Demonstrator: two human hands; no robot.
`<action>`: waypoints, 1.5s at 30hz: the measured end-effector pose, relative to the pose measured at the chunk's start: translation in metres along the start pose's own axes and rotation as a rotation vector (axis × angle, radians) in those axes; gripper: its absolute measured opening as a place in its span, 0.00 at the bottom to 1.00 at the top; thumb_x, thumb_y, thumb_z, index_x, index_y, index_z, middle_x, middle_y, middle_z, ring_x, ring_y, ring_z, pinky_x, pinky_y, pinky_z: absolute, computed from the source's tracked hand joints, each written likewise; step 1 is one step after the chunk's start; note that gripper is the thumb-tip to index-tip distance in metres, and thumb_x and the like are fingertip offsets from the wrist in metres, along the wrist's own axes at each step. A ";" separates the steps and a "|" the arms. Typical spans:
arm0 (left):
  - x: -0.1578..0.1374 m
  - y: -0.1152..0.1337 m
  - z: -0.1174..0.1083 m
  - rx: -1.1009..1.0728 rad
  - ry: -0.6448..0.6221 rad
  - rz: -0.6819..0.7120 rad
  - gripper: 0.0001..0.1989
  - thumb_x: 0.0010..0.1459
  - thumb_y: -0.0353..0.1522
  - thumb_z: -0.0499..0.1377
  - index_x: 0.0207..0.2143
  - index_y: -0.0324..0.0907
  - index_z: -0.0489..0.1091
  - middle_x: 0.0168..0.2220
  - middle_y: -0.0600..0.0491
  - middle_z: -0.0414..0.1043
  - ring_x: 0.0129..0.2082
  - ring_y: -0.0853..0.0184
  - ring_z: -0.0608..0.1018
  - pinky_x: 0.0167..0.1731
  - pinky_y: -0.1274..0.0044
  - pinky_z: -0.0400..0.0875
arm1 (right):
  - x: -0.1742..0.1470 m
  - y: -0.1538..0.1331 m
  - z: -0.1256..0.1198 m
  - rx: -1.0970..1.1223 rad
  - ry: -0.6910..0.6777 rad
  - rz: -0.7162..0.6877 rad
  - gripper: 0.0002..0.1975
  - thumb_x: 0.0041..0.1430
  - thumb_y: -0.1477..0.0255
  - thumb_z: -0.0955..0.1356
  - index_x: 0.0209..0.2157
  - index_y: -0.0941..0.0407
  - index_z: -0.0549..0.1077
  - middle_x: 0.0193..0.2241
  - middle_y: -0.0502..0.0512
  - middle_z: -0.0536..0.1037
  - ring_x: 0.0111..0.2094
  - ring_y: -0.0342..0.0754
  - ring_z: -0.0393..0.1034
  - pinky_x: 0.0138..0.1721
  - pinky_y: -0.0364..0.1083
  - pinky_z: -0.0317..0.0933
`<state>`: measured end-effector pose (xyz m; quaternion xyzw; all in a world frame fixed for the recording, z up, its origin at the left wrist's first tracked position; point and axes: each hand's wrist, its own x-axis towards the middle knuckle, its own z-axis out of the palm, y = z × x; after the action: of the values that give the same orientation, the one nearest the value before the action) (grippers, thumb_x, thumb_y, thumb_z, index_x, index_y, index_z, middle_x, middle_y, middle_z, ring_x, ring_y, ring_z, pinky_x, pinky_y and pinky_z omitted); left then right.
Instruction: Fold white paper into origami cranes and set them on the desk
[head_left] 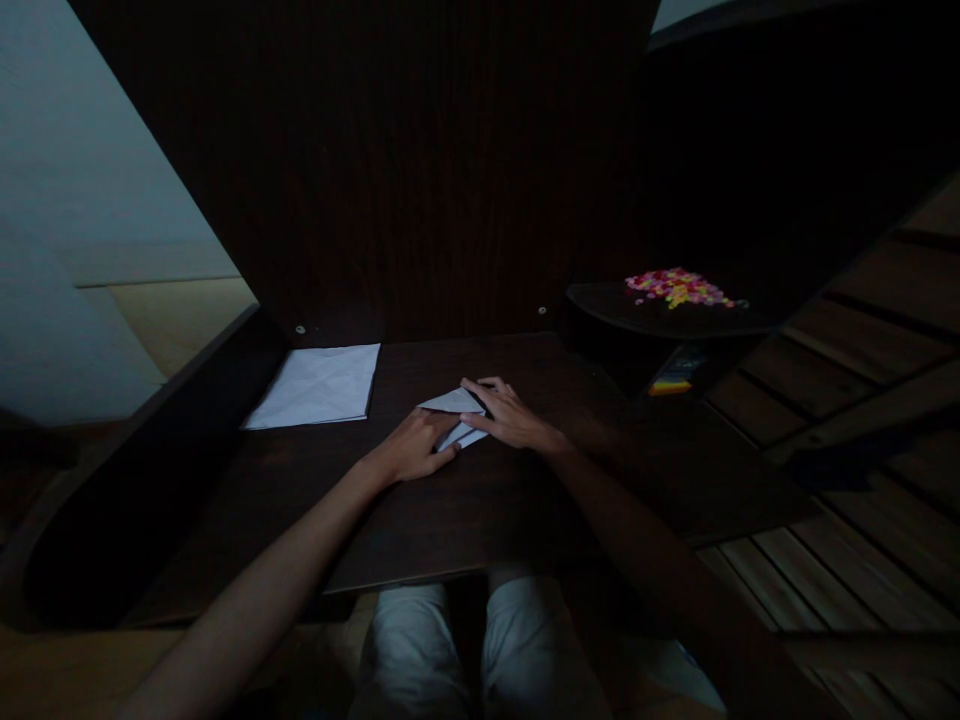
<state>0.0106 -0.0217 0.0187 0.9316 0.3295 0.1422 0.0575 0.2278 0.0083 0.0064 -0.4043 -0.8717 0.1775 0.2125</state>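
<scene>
A small folded sheet of white paper (pixel 454 402) lies on the dark desk between my two hands, with a raised triangular flap at its top. My left hand (pixel 417 445) holds its left side, thumb along the lower edge and the other fingers partly under the flap. On the right side, my right hand (pixel 510 414) grips the paper, its thumb on the middle and its fingers at the upper right corner. Part of the paper is hidden by the fingers.
A stack of white paper sheets (pixel 319 386) lies at the desk's back left. On a rounded shelf (pixel 600 300) to the right sits a pile of pink, red and yellow bits (pixel 681 286). Below it stands a small box with a yellow stripe (pixel 670 385). A dark panel (pixel 435 180) rises behind.
</scene>
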 end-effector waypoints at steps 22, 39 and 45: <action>-0.001 -0.006 0.004 0.004 -0.008 -0.041 0.21 0.54 0.35 0.56 0.50 0.36 0.65 0.51 0.41 0.68 0.50 0.52 0.70 0.51 0.64 0.62 | 0.002 -0.007 -0.003 -0.063 0.004 -0.034 0.34 0.54 0.50 0.63 0.57 0.55 0.63 0.57 0.59 0.65 0.56 0.58 0.53 0.54 0.59 0.49; -0.004 -0.008 -0.010 -0.048 -0.018 -0.011 0.17 0.59 0.41 0.52 0.43 0.39 0.70 0.46 0.45 0.73 0.45 0.60 0.74 0.47 0.72 0.67 | 0.003 0.002 -0.004 -0.128 -0.029 0.068 0.23 0.63 0.59 0.59 0.57 0.50 0.64 0.59 0.51 0.63 0.63 0.57 0.45 0.58 0.64 0.44; -0.010 -0.014 -0.019 -0.008 0.112 -0.104 0.15 0.59 0.33 0.47 0.24 0.39 0.69 0.25 0.49 0.72 0.27 0.66 0.74 0.32 0.75 0.68 | 0.002 0.002 -0.004 -0.139 -0.037 0.046 0.24 0.62 0.61 0.60 0.58 0.51 0.61 0.60 0.53 0.61 0.64 0.57 0.43 0.58 0.65 0.44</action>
<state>-0.0106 -0.0167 0.0314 0.9035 0.3797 0.1924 0.0499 0.2301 0.0116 0.0087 -0.4348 -0.8761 0.1289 0.1638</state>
